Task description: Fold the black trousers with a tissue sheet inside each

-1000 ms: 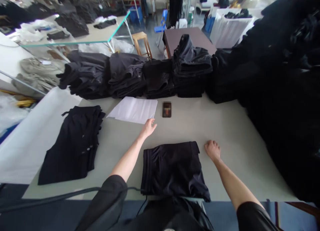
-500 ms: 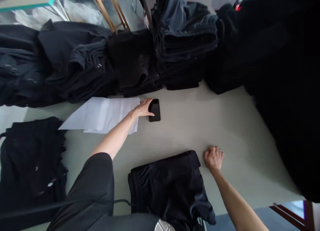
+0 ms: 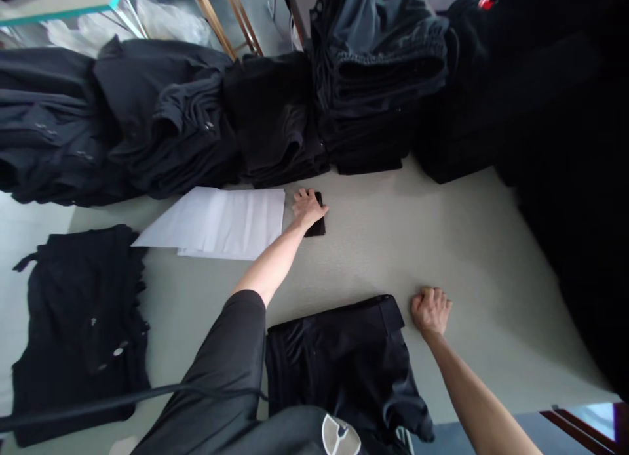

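Flat black rectangular phone [image 3: 318, 228], far centre: my bare left hand [image 3: 307, 208] lies over it, fingers apart; I'd favour an even grip along both long edges. Bare right hand [image 3: 431, 310], near right: fingers curled together.

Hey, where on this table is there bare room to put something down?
The widest bare patch of table, beyond the right hand, lies between the phone under the left hand and the dark heap at right. A smaller one lies below the white sheets, between the garments at left and the left sleeve. Folded stacks crowd the back.
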`<move>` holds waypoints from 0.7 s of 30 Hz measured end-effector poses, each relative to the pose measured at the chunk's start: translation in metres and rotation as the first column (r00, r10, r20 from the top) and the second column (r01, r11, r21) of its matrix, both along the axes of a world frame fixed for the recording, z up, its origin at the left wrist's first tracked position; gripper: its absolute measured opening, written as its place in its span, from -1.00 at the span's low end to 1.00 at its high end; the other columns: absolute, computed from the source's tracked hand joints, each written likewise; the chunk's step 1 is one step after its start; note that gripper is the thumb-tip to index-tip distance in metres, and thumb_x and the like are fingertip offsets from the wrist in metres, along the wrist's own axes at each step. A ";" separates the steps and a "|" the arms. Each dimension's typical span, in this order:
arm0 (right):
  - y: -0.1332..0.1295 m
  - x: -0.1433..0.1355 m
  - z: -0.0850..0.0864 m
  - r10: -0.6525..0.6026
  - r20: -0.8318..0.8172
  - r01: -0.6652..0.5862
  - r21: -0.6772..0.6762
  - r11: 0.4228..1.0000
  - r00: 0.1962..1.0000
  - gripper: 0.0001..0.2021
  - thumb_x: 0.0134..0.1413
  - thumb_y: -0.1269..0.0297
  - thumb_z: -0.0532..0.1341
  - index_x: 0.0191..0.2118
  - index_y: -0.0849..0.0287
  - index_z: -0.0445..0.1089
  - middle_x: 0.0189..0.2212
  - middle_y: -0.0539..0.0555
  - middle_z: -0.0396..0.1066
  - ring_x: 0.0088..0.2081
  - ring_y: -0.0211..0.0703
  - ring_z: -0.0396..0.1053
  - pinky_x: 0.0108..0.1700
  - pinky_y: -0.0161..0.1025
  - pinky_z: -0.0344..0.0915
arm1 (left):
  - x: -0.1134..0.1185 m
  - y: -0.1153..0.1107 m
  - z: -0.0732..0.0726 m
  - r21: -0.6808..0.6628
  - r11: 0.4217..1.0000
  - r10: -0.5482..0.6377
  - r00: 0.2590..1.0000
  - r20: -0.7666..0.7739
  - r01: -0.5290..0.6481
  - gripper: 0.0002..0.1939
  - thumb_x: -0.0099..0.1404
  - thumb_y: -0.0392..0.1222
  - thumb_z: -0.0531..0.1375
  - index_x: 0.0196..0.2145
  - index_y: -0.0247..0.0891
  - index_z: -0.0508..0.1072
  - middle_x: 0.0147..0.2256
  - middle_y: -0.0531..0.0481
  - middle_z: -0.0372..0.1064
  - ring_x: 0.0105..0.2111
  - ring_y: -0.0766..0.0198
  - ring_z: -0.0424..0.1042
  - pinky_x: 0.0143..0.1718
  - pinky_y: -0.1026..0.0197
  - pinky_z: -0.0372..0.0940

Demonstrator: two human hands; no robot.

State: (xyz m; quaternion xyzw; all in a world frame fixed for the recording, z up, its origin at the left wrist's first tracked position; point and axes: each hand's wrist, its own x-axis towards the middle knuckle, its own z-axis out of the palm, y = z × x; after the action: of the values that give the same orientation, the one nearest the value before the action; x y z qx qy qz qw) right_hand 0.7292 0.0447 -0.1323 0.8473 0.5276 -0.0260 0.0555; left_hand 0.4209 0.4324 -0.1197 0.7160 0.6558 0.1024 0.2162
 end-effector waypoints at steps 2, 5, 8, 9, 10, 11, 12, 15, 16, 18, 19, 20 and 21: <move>0.001 0.000 0.000 0.005 0.000 -0.005 -0.006 1.000 1.000 -0.78 0.27 0.28 0.01 -0.22 0.24 0.38 -0.20 0.28 0.39 -0.14 0.10 0.27 -0.10 -0.05 0.08 | 0.009 -0.001 0.006 -0.033 0.999 0.024 0.999 -0.028 -0.025 -0.13 0.08 0.18 0.46 0.16 -0.40 0.29 0.25 -0.56 0.10 0.29 -0.57 0.00 0.17 -0.44 0.18; 0.001 0.001 0.000 0.006 -0.011 -0.006 -0.003 1.000 1.000 -0.76 0.26 0.28 0.01 -0.21 0.25 0.39 -0.21 0.29 0.39 -0.15 0.10 0.27 -0.11 -0.05 0.07 | 0.017 -0.007 0.020 -0.091 0.996 -0.006 0.990 -0.137 -0.007 -0.14 0.12 0.11 0.44 0.18 -0.48 0.27 0.24 -0.60 0.11 0.26 -0.53 0.07 0.21 -0.38 0.15; 0.001 0.001 0.000 0.005 -0.035 -0.004 0.016 1.000 0.999 -0.77 0.24 0.28 0.03 -0.22 0.25 0.39 -0.22 0.29 0.39 -0.15 0.10 0.27 -0.11 -0.05 0.06 | 0.017 -0.019 0.036 -0.137 0.990 -0.049 0.966 -0.252 0.014 -0.15 0.22 0.18 0.35 0.25 -0.45 0.23 0.27 -0.58 0.10 0.26 -0.46 0.11 0.18 -0.26 0.23; 0.002 0.001 0.000 0.005 -0.043 -0.004 0.021 1.000 0.999 -0.77 0.23 0.28 0.03 -0.21 0.25 0.39 -0.22 0.29 0.39 -0.16 0.10 0.27 -0.11 -0.05 0.06 | 0.015 -0.023 0.040 -0.155 0.988 -0.062 0.958 -0.279 0.018 -0.16 0.24 0.21 0.32 0.26 -0.41 0.23 0.28 -0.55 0.09 0.27 -0.43 0.12 0.16 -0.23 0.26; 0.002 0.001 0.001 0.006 -0.048 -0.005 0.024 1.000 0.999 -0.77 0.23 0.28 0.03 -0.21 0.26 0.39 -0.22 0.29 0.39 -0.16 0.09 0.27 -0.11 -0.05 0.05 | 0.012 -0.026 0.044 -0.175 0.984 -0.081 0.951 -0.299 0.029 -0.16 0.25 0.23 0.30 0.27 -0.37 0.23 0.29 -0.53 0.08 0.26 -0.41 0.14 0.15 -0.20 0.27; 0.002 0.001 0.002 0.005 -0.049 -0.004 0.024 1.000 0.999 -0.77 0.23 0.28 0.03 -0.21 0.26 0.39 -0.23 0.29 0.39 -0.16 0.09 0.27 -0.11 -0.05 0.05 | 0.007 -0.028 0.047 -0.196 0.979 -0.112 0.944 -0.310 0.052 -0.16 0.25 0.26 0.29 0.28 -0.35 0.24 0.30 -0.51 0.08 0.26 -0.40 0.15 0.15 -0.19 0.27; 0.002 0.001 0.002 0.006 -0.047 -0.005 0.021 1.000 0.999 -0.77 0.23 0.28 0.02 -0.21 0.26 0.39 -0.23 0.29 0.39 -0.17 0.09 0.27 -0.11 -0.05 0.04 | 0.000 -0.029 0.049 -0.218 0.972 -0.155 0.938 -0.311 0.088 -0.14 0.24 0.29 0.29 0.29 -0.33 0.24 0.29 -0.49 0.09 0.26 -0.39 0.17 0.16 -0.18 0.26; 0.003 0.000 0.004 0.010 -0.039 -0.010 0.008 1.000 0.999 -0.77 0.24 0.28 0.02 -0.22 0.25 0.38 -0.22 0.29 0.40 -0.15 0.10 0.27 -0.11 -0.06 0.04 | -0.027 -0.025 0.049 -0.275 0.931 -0.310 0.915 -0.257 0.238 -0.02 0.17 0.35 0.32 0.35 -0.30 0.20 0.28 -0.44 0.11 0.27 -0.35 0.19 0.24 -0.15 0.20; 0.003 0.000 0.004 0.010 -0.036 -0.010 0.005 1.000 0.999 -0.77 0.25 0.28 0.02 -0.22 0.25 0.38 -0.21 0.29 0.40 -0.14 0.11 0.27 -0.11 -0.06 0.04 | -0.037 -0.023 0.048 -0.285 0.914 -0.357 0.907 -0.226 0.288 0.02 0.15 0.35 0.34 0.37 -0.28 0.17 0.28 -0.41 0.11 0.28 -0.33 0.20 0.26 -0.12 0.18; 0.002 0.000 0.003 0.009 -0.032 -0.009 -0.001 1.000 0.999 -0.77 0.25 0.27 0.02 -0.21 0.25 0.38 -0.20 0.30 0.40 -0.13 0.12 0.27 -0.11 -0.05 0.04 | -0.055 -0.018 0.043 -0.286 0.882 -0.431 0.887 -0.164 0.375 0.08 0.10 0.28 0.40 0.41 -0.25 0.12 0.29 -0.36 0.11 0.30 -0.27 0.19 0.30 -0.08 0.15; 0.002 0.001 0.002 0.008 -0.032 -0.008 -0.004 1.000 0.999 -0.76 0.26 0.27 0.02 -0.20 0.25 0.38 -0.20 0.30 0.40 -0.13 0.12 0.27 -0.11 -0.05 0.04 | -0.062 -0.016 0.041 -0.277 0.866 -0.463 0.875 -0.137 0.415 0.12 0.06 0.24 0.44 0.42 -0.24 0.10 0.30 -0.34 0.11 0.31 -0.24 0.18 0.31 -0.07 0.14; 0.002 0.001 0.002 0.008 -0.033 -0.008 -0.007 1.000 0.999 -0.76 0.26 0.26 0.01 -0.20 0.25 0.38 -0.20 0.30 0.40 -0.13 0.12 0.27 -0.11 -0.05 0.04 | -0.068 -0.015 0.039 -0.262 0.853 -0.492 0.863 -0.116 0.452 0.16 0.02 0.19 0.47 0.43 -0.24 0.08 0.32 -0.33 0.10 0.32 -0.22 0.17 0.32 -0.06 0.14; 0.001 0.001 0.001 0.010 -0.036 -0.010 -0.009 1.000 0.999 -0.75 0.26 0.26 0.01 -0.20 0.25 0.38 -0.20 0.30 0.40 -0.13 0.12 0.27 -0.10 -0.05 0.04 | -0.072 -0.014 0.037 -0.241 0.843 -0.514 0.852 -0.100 0.481 0.19 -0.01 0.14 0.50 0.43 -0.24 0.06 0.32 -0.32 0.10 0.33 -0.21 0.17 0.33 -0.05 0.14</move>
State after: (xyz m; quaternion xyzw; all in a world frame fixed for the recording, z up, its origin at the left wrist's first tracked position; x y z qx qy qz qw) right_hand 0.7303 0.0460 -0.1312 0.8438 0.5325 -0.0433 0.0501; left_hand 0.3488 0.4182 -0.0832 0.8412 0.4693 -0.0844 0.2551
